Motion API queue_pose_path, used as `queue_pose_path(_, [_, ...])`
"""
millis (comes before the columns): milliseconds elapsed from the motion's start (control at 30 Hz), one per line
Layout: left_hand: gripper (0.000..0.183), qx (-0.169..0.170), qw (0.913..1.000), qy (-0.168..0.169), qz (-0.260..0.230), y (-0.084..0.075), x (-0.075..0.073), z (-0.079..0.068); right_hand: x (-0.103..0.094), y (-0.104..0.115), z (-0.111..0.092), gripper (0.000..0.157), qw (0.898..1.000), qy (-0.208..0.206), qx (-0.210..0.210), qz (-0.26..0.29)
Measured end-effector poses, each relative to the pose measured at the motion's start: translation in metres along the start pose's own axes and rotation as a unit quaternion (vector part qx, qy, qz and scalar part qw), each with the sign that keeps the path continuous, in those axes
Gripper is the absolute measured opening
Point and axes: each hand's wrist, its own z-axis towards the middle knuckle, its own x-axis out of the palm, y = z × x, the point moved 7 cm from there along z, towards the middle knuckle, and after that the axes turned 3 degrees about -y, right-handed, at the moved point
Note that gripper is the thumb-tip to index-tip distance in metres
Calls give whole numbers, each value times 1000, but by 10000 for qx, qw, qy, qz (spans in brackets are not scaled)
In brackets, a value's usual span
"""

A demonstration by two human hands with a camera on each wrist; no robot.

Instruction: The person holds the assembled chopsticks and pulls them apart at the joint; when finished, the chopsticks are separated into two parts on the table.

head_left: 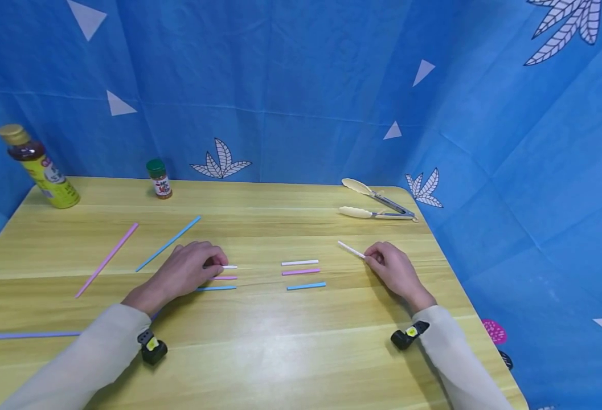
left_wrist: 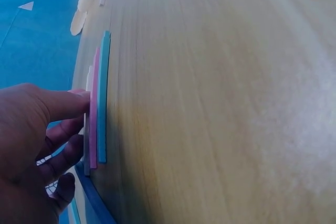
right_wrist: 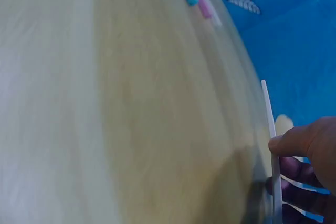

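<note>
On the left side, my left hand point(head_left: 194, 266) bends over a row of short sticks, pinching the white stick point(head_left: 230, 267) between thumb and fingers. Beside that one lie a pink stick point(left_wrist: 94, 114) and a blue stick point(left_wrist: 103, 103), roughly parallel. My right hand point(head_left: 392, 270) holds another white stick point(head_left: 351, 249) by its near end, and its far end points up and left. In the right wrist view the thumb presses this white stick point(right_wrist: 268, 108) against the fingers. Between the hands lie a short white stick point(head_left: 299, 262), a pink one point(head_left: 301, 272) and a blue one point(head_left: 306, 286).
Longer pink point(head_left: 107, 260), blue point(head_left: 168, 244) and purple point(head_left: 26, 336) sticks lie at the left of the wooden table point(head_left: 280, 353). A sauce bottle point(head_left: 49, 176) and a green-capped jar point(head_left: 160, 182) stand behind. Spread tongs point(head_left: 377, 208) lie at the back right, before a blue curtain point(head_left: 301, 68).
</note>
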Motion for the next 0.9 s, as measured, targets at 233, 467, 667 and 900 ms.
queue_pose_path(233, [9, -70, 9998, -102, -184, -4, -6, -1, -5, 43, 3, 9, 9986, -79, -379, 362])
queue_pose_path(467, [14, 87, 9978, -370, -538, -18, -30, 2, 4, 99, 3, 7, 9915, 38, -1116, 676])
queue_pose_path(667, [17, 422, 9944, -473, -847, -35, -41, 5, 16, 148, 0, 6, 9816, 250, -1651, 922])
queue_pose_path(900, [21, 641, 9914, -184, -1127, -56, -37, 3, 27, 195, -6, 4, 9681, 373, -2266, 1000])
